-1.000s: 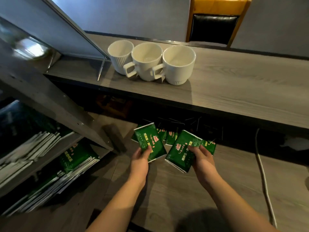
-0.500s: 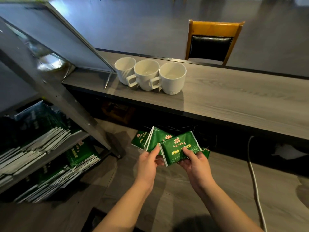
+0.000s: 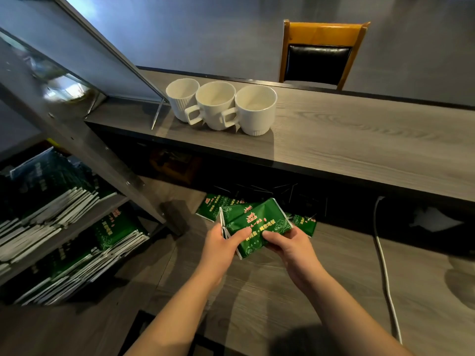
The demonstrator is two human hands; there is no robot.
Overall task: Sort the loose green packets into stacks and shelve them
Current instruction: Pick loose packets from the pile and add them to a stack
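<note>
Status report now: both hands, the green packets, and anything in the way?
Left hand and right hand both grip the held packets. Loose packets lie behind, unstacked. Shelf stacks at left; no obstacle seen.

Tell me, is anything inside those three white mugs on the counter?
No, the three mugs on the counter stand upright, and their white insides show nothing in them.

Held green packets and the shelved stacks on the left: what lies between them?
Head view: only bare wood surface and the shelf unit's slanted metal post separate the held packets from the shelved stacks.
</note>
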